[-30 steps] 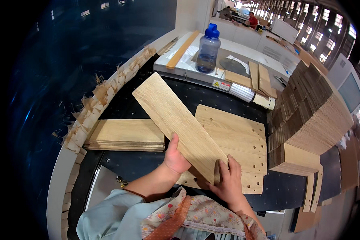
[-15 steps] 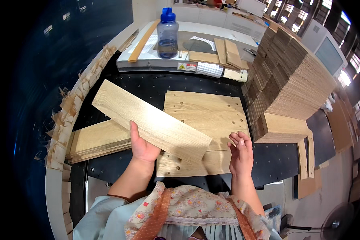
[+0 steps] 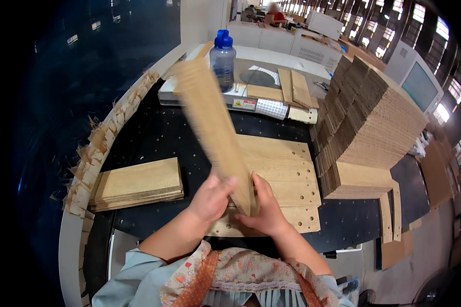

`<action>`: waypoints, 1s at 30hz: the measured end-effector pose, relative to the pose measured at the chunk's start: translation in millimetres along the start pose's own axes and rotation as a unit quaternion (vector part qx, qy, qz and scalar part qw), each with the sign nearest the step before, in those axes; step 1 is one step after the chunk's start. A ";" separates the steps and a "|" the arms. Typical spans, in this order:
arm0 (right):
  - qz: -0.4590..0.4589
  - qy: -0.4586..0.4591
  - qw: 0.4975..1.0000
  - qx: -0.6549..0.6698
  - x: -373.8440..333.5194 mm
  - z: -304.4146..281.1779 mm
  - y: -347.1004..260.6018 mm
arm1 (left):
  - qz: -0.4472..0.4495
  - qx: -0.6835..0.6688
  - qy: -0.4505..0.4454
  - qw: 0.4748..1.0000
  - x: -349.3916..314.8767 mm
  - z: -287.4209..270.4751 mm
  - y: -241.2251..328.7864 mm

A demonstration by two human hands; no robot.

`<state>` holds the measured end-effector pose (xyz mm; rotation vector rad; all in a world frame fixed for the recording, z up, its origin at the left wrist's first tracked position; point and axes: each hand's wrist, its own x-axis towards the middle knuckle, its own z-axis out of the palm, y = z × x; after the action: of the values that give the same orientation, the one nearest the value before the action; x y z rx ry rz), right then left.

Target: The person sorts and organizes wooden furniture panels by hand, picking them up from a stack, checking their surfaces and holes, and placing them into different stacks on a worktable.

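A long, light wood-grain board [image 3: 215, 128] stands tilted up in front of me, its upper end blurred by motion. My left hand [image 3: 212, 196] grips its near part from the left, with the thumb over the face. On the board's right edge is my right hand [image 3: 266, 207], thumb below and fingers along the side. Beneath both hands lie several boards with drilled holes [image 3: 279, 176], side by side on the black table [image 3: 153, 138]. To the left rests a short stack of similar boards [image 3: 138, 181].
A tall stack of boards [image 3: 369, 112] rises at the right. Behind the table, a grey-white machine bed [image 3: 189, 96] carries a blue-capped bottle [image 3: 222, 61] and loose wood pieces [image 3: 294, 87]. Torn brown strips [image 3: 107, 128] line the left panel. A monitor [image 3: 420, 82] stands far right.
The board has swung from lying slanted across to pointing up and away. My right hand has moved left and taken hold of its edge. The view has shifted slightly.
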<state>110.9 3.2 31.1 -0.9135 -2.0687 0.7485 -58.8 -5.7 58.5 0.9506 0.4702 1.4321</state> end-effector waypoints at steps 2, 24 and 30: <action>-0.019 0.001 0.982 0.186 -5.0 5.7 7.2 | -0.021 0.190 -0.055 0.980 3.5 4.0 6.4; 0.130 0.150 0.681 0.705 -19.5 8.4 18.6 | 0.123 0.832 -0.127 0.526 -3.1 13.9 30.7; 0.181 0.085 0.659 0.725 -21.0 43.0 13.4 | 0.036 0.810 -0.156 0.564 -8.7 -5.8 41.7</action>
<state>91.0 -14.6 -10.8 -0.3289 -0.5380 1.9523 -90.2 -17.8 85.4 2.6188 1.5708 0.4441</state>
